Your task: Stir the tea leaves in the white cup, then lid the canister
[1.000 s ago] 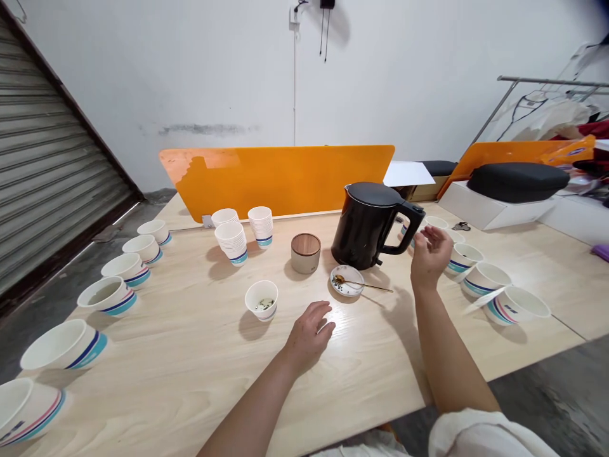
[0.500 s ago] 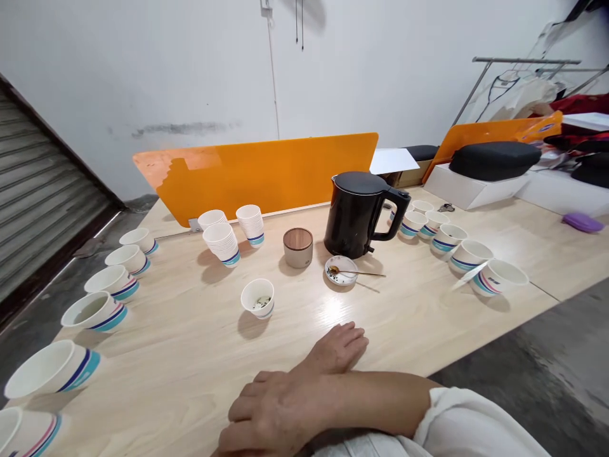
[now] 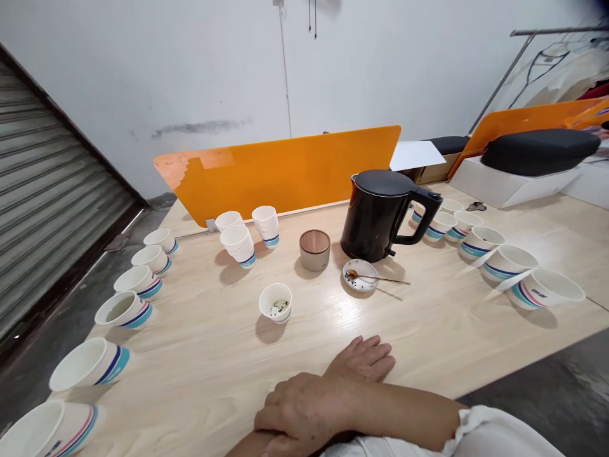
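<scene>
Palm down on the table, my left hand (image 3: 365, 359) lies with its fingers stretched out, holding nothing. My right arm crosses over it, and my right hand (image 3: 302, 409) rests on my left forearm with its fingers draped over it. Beyond them stands a white paper cup (image 3: 267, 301) with dark tea leaves and some liquid inside. A small grey canister with a wooden lid (image 3: 314, 251) is farther back. Right of it, a golden spoon (image 3: 386, 280) lies across a white saucer (image 3: 351, 287) with dark bits on it. Behind the saucer is a black electric kettle (image 3: 371, 219).
Stacked paper cups (image 3: 238, 245) stand near an orange divider (image 3: 285, 174). One row of paper cups (image 3: 90, 363) runs down the table's left side, another row (image 3: 547, 289) down the right. A black cushion-like object (image 3: 537, 151) lies on a white box (image 3: 504, 184) at the back right.
My view has turned a little left, so the tabletop things appear farther right. My hands stay crossed; the right hand's fingers sit slightly more curled over my left forearm.
</scene>
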